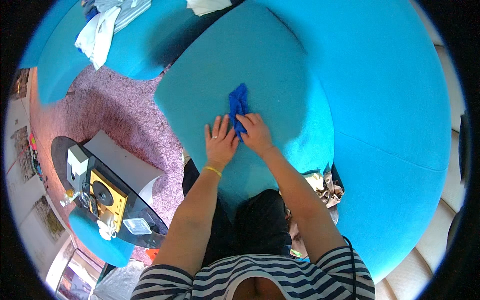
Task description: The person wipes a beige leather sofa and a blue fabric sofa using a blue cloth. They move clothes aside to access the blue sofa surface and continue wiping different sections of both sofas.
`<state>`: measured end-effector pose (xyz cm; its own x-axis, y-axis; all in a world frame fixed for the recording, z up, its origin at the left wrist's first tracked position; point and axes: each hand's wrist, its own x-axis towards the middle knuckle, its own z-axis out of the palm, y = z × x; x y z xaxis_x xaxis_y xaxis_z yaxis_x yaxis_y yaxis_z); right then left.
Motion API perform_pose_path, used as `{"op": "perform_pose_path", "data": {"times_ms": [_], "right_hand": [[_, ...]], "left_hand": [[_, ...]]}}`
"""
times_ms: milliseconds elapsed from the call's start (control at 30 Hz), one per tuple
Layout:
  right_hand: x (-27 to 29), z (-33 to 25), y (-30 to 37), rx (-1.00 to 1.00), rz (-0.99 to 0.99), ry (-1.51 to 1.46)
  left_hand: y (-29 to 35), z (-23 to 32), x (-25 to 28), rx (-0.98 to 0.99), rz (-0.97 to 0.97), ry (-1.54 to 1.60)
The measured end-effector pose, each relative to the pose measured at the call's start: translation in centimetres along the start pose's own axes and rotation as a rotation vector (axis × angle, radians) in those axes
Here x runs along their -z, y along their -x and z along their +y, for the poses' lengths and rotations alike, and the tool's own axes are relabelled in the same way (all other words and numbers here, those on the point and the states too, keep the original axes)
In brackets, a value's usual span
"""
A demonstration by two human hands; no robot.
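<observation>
Striped navy-and-white sleeves (300, 277) fill the lower edge of the view, and two bare forearms reach up from them toward a large turquoise sofa cushion (280, 65). On the middle of that cushion lies a small, crumpled dark blue cloth (238, 102), stretched away from the person. Its near end is pinched in the right hand (256, 134), whose fingers curl closed around the fabric, so the cloth runs from that grip up and slightly left. Just beside it, the left hand (220, 141) rests open and flat on the cushion, fingers spread and pointing away, touching the cloth's left edge near the right hand; it wears a ring, and a thin yellow bracelet (212, 171) circles the wrist. Left of the cushion's near edge, a purple shag rug (125, 110) covers the floor. On the rug stands a dark oval glass table (62, 147) carrying a yellow box (107, 196) and a clear plastic container (137, 226). Pale folded clothes (102, 27) lie on the sofa's far left corner.
</observation>
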<state>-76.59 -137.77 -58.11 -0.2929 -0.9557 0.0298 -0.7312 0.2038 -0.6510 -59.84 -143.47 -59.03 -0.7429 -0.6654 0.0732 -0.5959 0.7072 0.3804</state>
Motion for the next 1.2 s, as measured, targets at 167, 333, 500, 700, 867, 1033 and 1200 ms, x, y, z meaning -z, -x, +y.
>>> {"op": "perform_pose_path", "data": {"times_ms": [167, 333, 500, 700, 867, 1033, 1200], "right_hand": [[5.2, 6.4, -3.6, 0.036, 0.123, 0.436], [7.7, 13.6, -6.7, -0.385, 0.414, 0.643], [0.3, 4.5, -9.1, -0.231, 0.25, 0.41], [-3.5, -5.5, -6.1, 0.147, -0.172, 0.037], [2.5, 3.3, -9.8, 0.1, 0.032, 0.354], [3.7, 8.1, -14.4, -0.254, 0.419, 0.63], [-4.2, -0.6, -15.7, 0.032, 0.27, 0.391]], "left_hand": [[3.0, -3.6, 0.1, 0.15, 0.096, -0.013], [2.5, -2.7, -0.3, 0.155, 0.098, 0.018], [3.2, -3.6, -0.8, 0.169, 0.13, 0.003], [3.8, -2.6, -0.6, 0.349, 0.125, 0.006], [4.4, -2.6, -0.6, 0.391, 0.093, 0.038], [4.0, -2.3, -1.1, 0.39, 0.059, 0.084], [4.2, -2.7, -1.3, 0.393, 0.086, 0.072]]}}
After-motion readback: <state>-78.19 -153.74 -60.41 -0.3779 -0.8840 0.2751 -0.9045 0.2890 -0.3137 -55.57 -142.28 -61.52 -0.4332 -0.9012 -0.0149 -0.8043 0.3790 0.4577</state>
